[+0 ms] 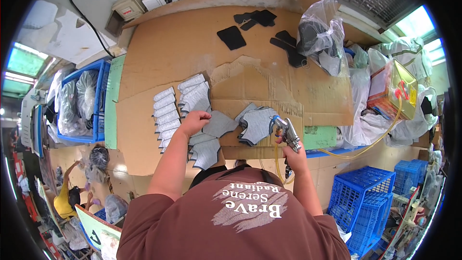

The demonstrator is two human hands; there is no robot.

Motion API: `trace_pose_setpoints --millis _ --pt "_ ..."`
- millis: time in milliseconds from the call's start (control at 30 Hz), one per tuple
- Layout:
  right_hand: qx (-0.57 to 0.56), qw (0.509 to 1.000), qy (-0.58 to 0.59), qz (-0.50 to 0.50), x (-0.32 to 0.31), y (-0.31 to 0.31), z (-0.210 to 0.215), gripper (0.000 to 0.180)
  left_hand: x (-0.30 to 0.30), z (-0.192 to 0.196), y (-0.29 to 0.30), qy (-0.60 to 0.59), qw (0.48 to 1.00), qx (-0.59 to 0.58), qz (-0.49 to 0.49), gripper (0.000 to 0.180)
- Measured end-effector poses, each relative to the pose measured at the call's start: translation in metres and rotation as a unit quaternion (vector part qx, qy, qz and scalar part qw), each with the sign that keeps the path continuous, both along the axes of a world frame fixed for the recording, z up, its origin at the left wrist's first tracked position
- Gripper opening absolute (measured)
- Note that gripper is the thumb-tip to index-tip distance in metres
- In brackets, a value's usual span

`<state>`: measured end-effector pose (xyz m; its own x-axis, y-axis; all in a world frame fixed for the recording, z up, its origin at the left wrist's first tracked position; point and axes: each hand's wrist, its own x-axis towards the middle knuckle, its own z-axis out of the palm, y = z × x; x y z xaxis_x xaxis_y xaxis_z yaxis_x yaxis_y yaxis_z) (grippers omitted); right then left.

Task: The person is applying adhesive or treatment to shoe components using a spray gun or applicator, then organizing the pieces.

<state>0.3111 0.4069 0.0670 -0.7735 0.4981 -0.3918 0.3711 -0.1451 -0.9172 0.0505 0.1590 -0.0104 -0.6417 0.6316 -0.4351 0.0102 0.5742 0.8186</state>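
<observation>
My left hand (193,121) rests on a grey cut piece (219,124) lying on the cardboard-covered table (168,53), fingers curled over its left edge. My right hand (294,155) grips a metal spray gun (286,132) with a yellow hose (365,147), its nozzle pointing at a small stack of grey cut pieces (257,124). More grey pieces (204,151) lie below my left hand. Two rows of overlapping grey and white pieces (180,103) are laid out to the left.
Black cut pieces (231,37) lie at the far side of the table beside a clear plastic bag (321,33). A yellow metal can (395,90) stands at the right. Blue crates (369,202) sit lower right, another blue crate (98,101) at left. A person (65,200) crouches lower left.
</observation>
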Motion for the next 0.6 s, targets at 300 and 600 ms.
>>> trace_pose_setpoints --millis 300,600 --pt "0.002 1.0 -0.002 -0.002 0.005 0.003 -0.005 0.036 -0.003 0.009 -0.035 -0.124 0.987 0.098 0.015 0.008" --pt "-0.002 1.0 -0.002 0.012 0.001 0.002 -0.003 0.032 0.014 0.02 -0.023 -0.172 0.949 0.2 0.174 0.01"
